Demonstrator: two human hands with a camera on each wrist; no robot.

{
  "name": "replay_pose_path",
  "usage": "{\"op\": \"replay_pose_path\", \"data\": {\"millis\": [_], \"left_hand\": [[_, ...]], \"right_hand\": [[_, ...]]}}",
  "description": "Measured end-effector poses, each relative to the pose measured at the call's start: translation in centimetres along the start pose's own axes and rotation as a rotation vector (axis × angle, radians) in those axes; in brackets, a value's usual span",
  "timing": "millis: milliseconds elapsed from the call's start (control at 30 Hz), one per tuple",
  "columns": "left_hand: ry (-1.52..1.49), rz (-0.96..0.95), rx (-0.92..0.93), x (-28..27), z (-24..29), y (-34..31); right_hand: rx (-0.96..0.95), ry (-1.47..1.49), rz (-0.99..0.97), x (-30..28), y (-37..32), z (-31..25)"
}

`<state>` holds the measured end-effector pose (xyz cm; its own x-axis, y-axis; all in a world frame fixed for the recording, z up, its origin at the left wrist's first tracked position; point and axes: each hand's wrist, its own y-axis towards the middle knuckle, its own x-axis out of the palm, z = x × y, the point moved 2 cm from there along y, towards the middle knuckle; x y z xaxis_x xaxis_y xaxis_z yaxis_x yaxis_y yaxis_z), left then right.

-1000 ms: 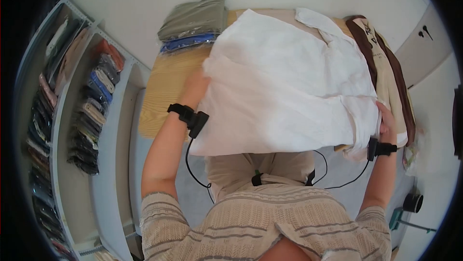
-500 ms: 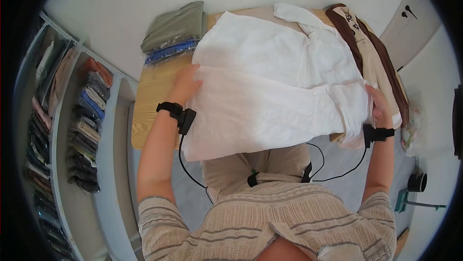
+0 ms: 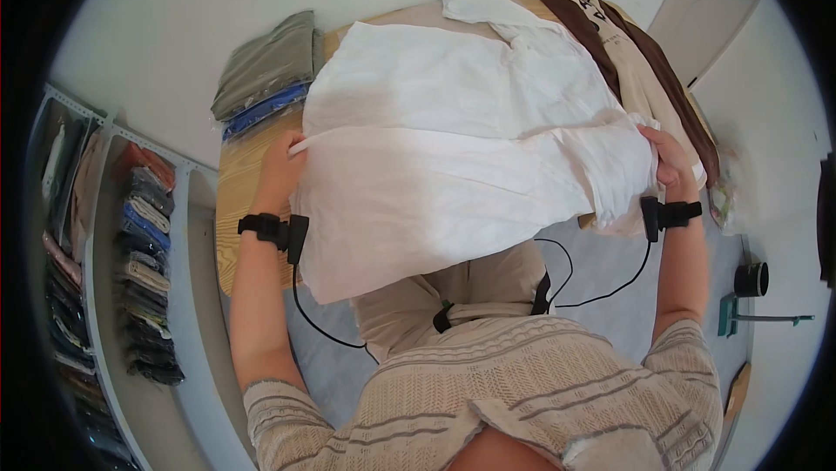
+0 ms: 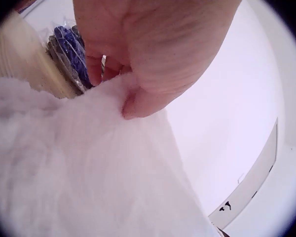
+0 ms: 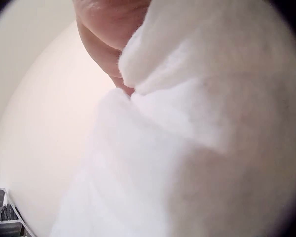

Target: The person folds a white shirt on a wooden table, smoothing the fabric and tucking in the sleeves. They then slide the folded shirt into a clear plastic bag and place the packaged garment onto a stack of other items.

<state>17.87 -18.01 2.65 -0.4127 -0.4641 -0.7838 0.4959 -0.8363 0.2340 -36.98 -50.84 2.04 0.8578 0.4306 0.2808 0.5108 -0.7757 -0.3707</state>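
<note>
A large white garment (image 3: 435,158) lies over the wooden table (image 3: 239,201), its near part hanging past the front edge. At its left side the left hand (image 3: 280,171) pinches the cloth's edge; in the left wrist view the thumb and fingers of that hand (image 4: 153,54) grip the white cloth (image 4: 103,163). The right hand (image 3: 672,162) holds the gathered right end of the garment. Seen from the right wrist, folds of white cloth (image 5: 138,163) cover the fingertips of the right hand (image 5: 113,29).
Bagged folded clothes, olive (image 3: 270,66) over blue (image 3: 266,112), sit at the table's back left. A brown and cream garment (image 3: 640,53) lies along the right side. Shelves (image 3: 187,279) of packed clothes stand at the left. A black cable (image 3: 610,292) runs from the right wrist.
The left hand has drawn the garment's near left edge outward and now pinches it, where its fingers lay looser before. The head view has shifted, so the table appears further left.
</note>
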Motion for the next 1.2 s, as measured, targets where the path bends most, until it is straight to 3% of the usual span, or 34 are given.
{"op": "replay_pose_path", "data": {"millis": [67, 133, 167, 233, 267, 367, 433, 467, 533, 567, 633, 733, 800, 867, 933, 967, 1033, 1067, 1133, 1200], "left_hand": [[0.014, -0.054, -0.010, 0.0, -0.1, -0.5], [0.064, 0.044, 0.212, 0.1, 1.8, -1.1], [0.052, 0.032, 0.225, 0.4, 2.9, -1.5], [0.059, -0.056, 0.277, 0.1, 9.2, -2.8], [-0.043, -0.143, 0.258, 0.7, 12.1, -3.6], [-0.326, -0.452, 0.206, 5.0, 18.7, -6.6], [-0.614, -0.705, 0.146, 8.7, 21.9, -8.6], [-0.616, -0.716, 0.167, 10.5, 23.0, -9.1], [-0.829, -0.757, -0.006, 14.1, 24.1, -9.4], [-0.831, -0.777, 0.024, 15.3, 24.7, -9.1], [-1.151, -0.886, -0.053, 17.2, 26.2, -8.4], [-1.145, -0.953, -0.121, 18.3, 28.0, -8.4], [-1.203, -0.953, -0.161, 18.9, 28.8, -8.3], [-1.261, -0.942, -0.215, 18.8, 29.2, -8.3], [-1.297, -0.758, -0.153, 16.3, 30.7, -7.2], [-1.289, -0.766, -0.155, 15.8, 31.0, -6.5], [-1.578, -0.804, -0.305, 15.3, 31.2, -5.0], [-1.574, -0.812, -0.304, 15.1, 31.0, -4.3], [-1.578, -0.764, -0.364, 14.8, 30.4, -3.1], [-1.599, -0.748, -0.381, 14.6, 30.2, -2.6]], "right_hand": [[0.015, -0.026, 0.050, -0.1, -0.1, 0.7], [0.025, -0.048, 0.113, 1.1, -0.9, 0.9], [-0.009, -0.053, 0.071, 2.1, -1.7, 0.5], [-0.051, -0.121, -0.002, 0.3, -1.5, 0.4], [-0.054, -0.120, 0.020, 0.5, -2.4, 0.1], [0.043, 0.391, -0.162, 5.7, -5.5, -1.2], [0.091, 0.540, -0.194, 7.2, -6.3, -0.5], [0.148, 0.691, -0.241, 7.9, -6.5, -0.1], [0.072, 0.823, -0.271, 8.7, -6.3, 1.5], [0.066, 0.871, -0.304, 9.2, -6.2, 2.3], [0.029, 0.925, -0.328, 9.8, -5.9, 3.8], [-0.063, 1.045, -0.374, 10.5, -6.2, 4.3], [-0.140, 0.950, -0.252, 10.9, -7.3, 3.9], [-0.161, 0.859, -0.327, 9.0, -7.4, 3.4], [-0.183, 0.409, -0.088, 7.0, -8.1, 2.2], [-0.183, 0.418, -0.084, 5.5, -7.9, 1.9], [-0.338, -0.350, 0.317, 1.4, -7.9, 1.3], [-0.338, -0.345, 0.323, 0.2, -8.2, 1.5], [-0.452, -0.682, 0.526, -1.7, -8.9, 1.8], [-0.423, -0.666, 0.554, -2.6, -8.7, 4.1]]}}
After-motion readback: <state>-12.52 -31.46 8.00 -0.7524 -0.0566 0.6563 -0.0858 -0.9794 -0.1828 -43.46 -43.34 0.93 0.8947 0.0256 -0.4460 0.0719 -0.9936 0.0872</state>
